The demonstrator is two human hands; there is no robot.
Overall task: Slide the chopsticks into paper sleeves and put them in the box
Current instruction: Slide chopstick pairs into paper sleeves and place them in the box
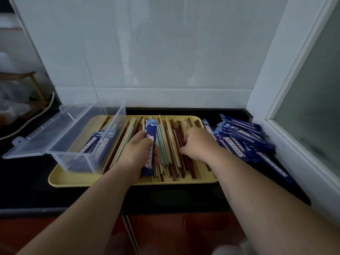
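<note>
A yellow tray (73, 178) holds several loose chopsticks (170, 144) in brown, cream and pale green. My left hand (138, 153) grips a blue paper sleeve (151, 142) lengthwise above the tray. My right hand (197, 142) lies on the brown chopsticks with its fingers curled down among them; whether it pinches one is hidden. A clear plastic box (77, 155) with its lid swung open to the left stands on the tray's left part and holds a few sleeved chopsticks (95, 144). A heap of blue sleeves (244, 140) lies right of the tray.
The tray sits on a black counter (27, 181) against a white wall. A white window frame (287, 137) borders the sleeve pile on the right. A white cable (29, 120) runs over the counter at far left. Below the counter's front edge lies a reddish floor.
</note>
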